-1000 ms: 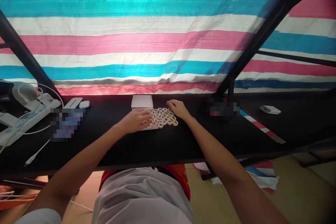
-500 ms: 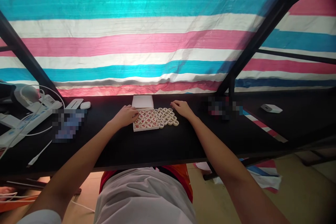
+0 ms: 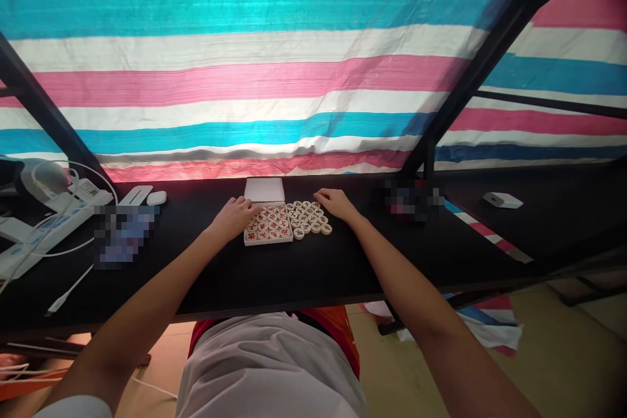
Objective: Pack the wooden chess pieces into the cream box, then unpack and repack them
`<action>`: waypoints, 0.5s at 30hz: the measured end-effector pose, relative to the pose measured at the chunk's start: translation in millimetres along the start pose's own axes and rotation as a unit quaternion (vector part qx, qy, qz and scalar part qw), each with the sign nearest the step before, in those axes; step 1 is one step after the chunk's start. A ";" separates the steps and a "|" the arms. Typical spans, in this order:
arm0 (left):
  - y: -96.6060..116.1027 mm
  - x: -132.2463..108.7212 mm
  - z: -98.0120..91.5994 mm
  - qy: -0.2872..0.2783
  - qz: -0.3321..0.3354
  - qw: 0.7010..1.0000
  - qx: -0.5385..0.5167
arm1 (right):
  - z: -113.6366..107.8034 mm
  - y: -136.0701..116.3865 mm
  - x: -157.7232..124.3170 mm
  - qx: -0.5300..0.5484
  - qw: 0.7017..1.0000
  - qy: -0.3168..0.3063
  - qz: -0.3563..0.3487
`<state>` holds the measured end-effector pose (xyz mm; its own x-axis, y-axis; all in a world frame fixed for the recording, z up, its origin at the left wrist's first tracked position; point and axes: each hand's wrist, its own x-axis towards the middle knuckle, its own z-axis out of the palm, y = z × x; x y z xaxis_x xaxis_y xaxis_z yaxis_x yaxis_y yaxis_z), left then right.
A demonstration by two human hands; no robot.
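The box (image 3: 268, 241) lies partly under the left fingers (image 3: 243, 203).

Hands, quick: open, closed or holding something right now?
Left hand: loosely curled over the box's left edge; grip can't be told.
Right hand: loosely curled beside the loose pieces; no held piece visible, palm hidden.

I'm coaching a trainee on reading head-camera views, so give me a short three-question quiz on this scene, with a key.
1. Which hand is nearer the loose black-marked pieces: (A) left or (B) right?
2. True or false: the pieces in the white box bear red characters.
3. Fill in: seen by the wearer, the left hand is at the box's far ____ corner.

Key: 1. B, the right hand; 2. true; 3. left.
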<state>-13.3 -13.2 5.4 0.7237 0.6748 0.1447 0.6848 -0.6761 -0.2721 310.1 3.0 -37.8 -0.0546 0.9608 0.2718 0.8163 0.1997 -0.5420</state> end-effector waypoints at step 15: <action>1.5 -0.4 1.6 0.003 -0.017 0.999 -0.029 | 1.0 0.4 -0.1 0.004 1.000 -0.002 -0.002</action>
<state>-12.8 -14.0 3.3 0.7010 0.6953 0.1585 0.7120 -0.6697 -0.2113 309.9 3.2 -38.9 -0.0609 0.9606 0.2712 0.8114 0.2059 -0.5470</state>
